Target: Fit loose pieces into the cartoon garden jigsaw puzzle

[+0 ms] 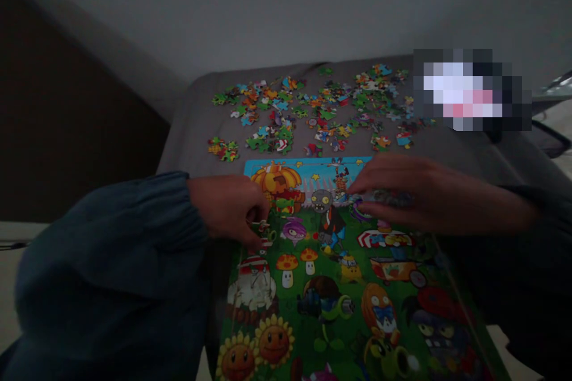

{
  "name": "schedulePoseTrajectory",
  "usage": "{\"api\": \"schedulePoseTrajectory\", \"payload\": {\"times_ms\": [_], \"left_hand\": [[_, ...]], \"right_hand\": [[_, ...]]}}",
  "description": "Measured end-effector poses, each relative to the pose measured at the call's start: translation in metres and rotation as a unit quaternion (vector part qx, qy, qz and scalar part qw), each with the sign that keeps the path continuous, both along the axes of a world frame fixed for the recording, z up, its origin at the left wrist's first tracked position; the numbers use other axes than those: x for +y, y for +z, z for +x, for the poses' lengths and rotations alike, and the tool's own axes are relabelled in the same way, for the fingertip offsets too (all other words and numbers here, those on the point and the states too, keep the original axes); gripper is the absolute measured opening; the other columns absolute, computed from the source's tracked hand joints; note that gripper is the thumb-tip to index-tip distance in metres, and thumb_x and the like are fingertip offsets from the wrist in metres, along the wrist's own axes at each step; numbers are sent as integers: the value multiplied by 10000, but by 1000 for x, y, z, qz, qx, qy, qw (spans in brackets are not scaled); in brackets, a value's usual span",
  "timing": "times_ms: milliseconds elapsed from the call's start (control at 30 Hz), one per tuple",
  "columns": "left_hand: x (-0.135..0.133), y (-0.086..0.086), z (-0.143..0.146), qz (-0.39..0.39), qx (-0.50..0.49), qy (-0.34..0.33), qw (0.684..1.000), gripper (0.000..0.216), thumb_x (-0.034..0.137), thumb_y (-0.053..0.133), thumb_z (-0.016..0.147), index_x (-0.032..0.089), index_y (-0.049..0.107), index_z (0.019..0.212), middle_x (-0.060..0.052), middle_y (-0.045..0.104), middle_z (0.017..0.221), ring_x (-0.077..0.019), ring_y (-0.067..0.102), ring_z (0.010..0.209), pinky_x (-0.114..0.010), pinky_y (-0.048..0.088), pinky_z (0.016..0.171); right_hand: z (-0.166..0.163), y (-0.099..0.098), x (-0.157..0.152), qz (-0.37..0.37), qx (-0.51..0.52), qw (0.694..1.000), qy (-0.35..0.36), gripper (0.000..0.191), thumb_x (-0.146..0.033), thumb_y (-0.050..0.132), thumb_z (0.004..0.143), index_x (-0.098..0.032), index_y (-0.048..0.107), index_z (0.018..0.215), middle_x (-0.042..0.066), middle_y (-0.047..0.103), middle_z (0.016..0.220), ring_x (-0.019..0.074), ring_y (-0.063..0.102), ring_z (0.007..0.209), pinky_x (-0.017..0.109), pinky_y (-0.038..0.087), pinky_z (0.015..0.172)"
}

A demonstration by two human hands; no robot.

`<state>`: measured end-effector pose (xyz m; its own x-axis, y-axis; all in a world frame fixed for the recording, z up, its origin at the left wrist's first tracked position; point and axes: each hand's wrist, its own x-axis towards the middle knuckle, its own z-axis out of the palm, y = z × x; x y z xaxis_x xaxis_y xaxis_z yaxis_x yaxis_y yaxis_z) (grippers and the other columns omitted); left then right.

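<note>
Picture board (286, 303) — left hand (230, 205) at its left edge, right hand (420, 190) over its far-right part, both curled, can't tell if gripping — puzzle pieces (328, 114) beyond it

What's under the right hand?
Part of the picture board is under it. A purple shape and a striped awning show beside the right hand. The patch under its palm is too dim to make out, and the board's top right corner is covered.

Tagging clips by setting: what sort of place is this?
Likely a room at home, though not certain: loose puzzle pieces, a cartoon board and a plain wall behind them.
</note>
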<state>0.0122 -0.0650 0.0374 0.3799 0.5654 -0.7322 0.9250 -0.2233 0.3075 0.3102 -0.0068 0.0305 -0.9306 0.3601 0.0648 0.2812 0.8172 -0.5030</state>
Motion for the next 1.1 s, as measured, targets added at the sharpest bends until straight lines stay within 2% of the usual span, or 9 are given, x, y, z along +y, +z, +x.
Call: {"api": "schedulePoseTrajectory", "payload": {"times_ms": [100,233,300,433,600,767,867,967,1100], "left_hand": [[-2,5,2,0,19,6,1000,206,354,818,713,223,683,799,45,639,655,-123,563,588,-240,321,518],[-2,6,-1,-4,35,-3,999,273,341,861,691,207,672,835,43,655,703,-125,560,631,-238,309,531],[-1,3,-3,14,24,1,1000,295,325,879,664,203,667,831,46,649,693,-122,544,623,-240,297,523],[-1,-3,-5,36,15,7,999,327,310,908,614,204,650,786,57,627,657,-113,505,592,-246,285,506],[-3,-5,-3,45,22,-2,999,353,326,924,579,214,642,761,67,578,610,-111,464,546,-259,266,494],[-11,-1,2,48,24,-17,998,444,453,951,511,221,649,738,65,553,594,-106,417,507,-260,233,485],[-12,5,4,39,22,-27,999,437,414,964,524,217,641,743,64,563,606,-111,438,520,-259,244,480],[-8,9,1,-18,-43,-22,999,397,349,943,599,201,603,739,77,574,614,-106,501,567,-229,305,503],[-2,3,-6,-64,-104,-1,992,308,300,888,677,191,602,710,87,540,574,-88,503,556,-199,317,493]], "right_hand": [[-19,21,-25,51,-5,996,77,265,-285,525,1023,-209,664,1235,73,712,1194,222,636,1140,394,489,989],[-49,38,-57,93,-33,987,125,226,-309,581,1006,-193,691,1166,64,723,1137,208,655,1037,373,510,944],[-66,32,-66,128,-29,980,151,196,-302,584,1005,-176,706,1092,67,720,1086,222,644,989,393,513,910],[-91,-5,-73,180,-6,973,147,154,-193,556,999,-143,694,1045,70,698,1048,246,613,980,415,507,872],[-97,-37,-75,189,36,972,136,171,-225,535,1023,-150,689,1021,57,683,1025,247,591,994,397,488,840],[-95,-37,-78,187,47,968,158,217,-206,495,1044,-164,700,1102,60,685,1096,236,591,1016,391,477,847],[-95,-36,-77,185,45,967,170,247,-206,475,1053,-162,700,1145,61,687,1104,227,592,1004,384,474,848],[-95,-36,-77,194,49,965,169,249,-209,468,1055,-161,702,1126,58,684,1077,229,587,998,383,467,827],[-95,-37,-78,204,52,963,170,247,-201,458,1059,-149,690,1126,65,671,1085,219,579,986,375,453,808]]}}
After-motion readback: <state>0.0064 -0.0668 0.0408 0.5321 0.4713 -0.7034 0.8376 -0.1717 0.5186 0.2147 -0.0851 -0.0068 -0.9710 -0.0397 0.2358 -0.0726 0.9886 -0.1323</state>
